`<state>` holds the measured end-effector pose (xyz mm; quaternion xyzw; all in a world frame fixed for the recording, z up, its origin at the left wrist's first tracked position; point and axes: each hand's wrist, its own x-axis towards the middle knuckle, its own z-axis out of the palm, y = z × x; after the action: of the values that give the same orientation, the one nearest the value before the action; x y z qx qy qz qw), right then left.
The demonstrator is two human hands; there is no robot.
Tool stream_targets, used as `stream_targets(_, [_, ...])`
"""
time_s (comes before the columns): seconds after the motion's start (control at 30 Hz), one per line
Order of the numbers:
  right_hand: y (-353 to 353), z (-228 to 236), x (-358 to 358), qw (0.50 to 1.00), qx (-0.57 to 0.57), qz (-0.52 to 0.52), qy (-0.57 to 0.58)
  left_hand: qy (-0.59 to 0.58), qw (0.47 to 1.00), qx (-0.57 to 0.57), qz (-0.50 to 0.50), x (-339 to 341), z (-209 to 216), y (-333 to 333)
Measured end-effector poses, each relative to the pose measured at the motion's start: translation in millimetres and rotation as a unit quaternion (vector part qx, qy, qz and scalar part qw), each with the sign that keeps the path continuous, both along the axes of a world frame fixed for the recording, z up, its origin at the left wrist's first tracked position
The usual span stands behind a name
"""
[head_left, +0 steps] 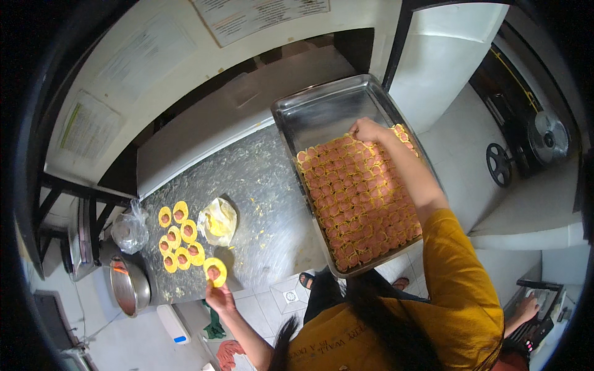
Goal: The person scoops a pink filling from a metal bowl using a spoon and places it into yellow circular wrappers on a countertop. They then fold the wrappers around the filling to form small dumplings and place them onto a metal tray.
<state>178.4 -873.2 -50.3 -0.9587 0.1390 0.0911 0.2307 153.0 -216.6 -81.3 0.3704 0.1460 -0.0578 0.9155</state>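
Note:
My left hand [219, 298] is closed on the edge of a round yellow dumpling wrapper [215, 272] with a lump of meat filling in its middle, over the table's near edge. Several more filled wrappers [179, 238] lie flat on the table to its left. My right hand [369, 131] reaches into a large metal tray [322, 114] at the far edge of tightly packed open-topped dumplings [362, 198]. Its fingers are pressed together, and whatever they hold is hidden. The tray's far end shows bare metal.
A plastic bag of yellow wrappers [218, 221] sits on the grey, flour-flecked table [263, 185]. Left of it are a clear plastic bag [130, 230] and a steel bowl [130, 290] of filling. A wall stands behind. Another person's hand [528, 307] shows at lower right.

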Motion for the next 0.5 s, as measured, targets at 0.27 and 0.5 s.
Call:
stream_targets(0.27, [108.1,13.3,-6.9,0.936,0.223,-0.093,-0.256,0.055,0.985,-0.086,-0.136,-14.1,31.7,-93.3])
stream_targets(0.5, [348.8,-8.6,-57.4,0.744,0.656,-0.127,0.021,0.091,0.979,0.01,-0.18,-22.3,43.2,-127.1])
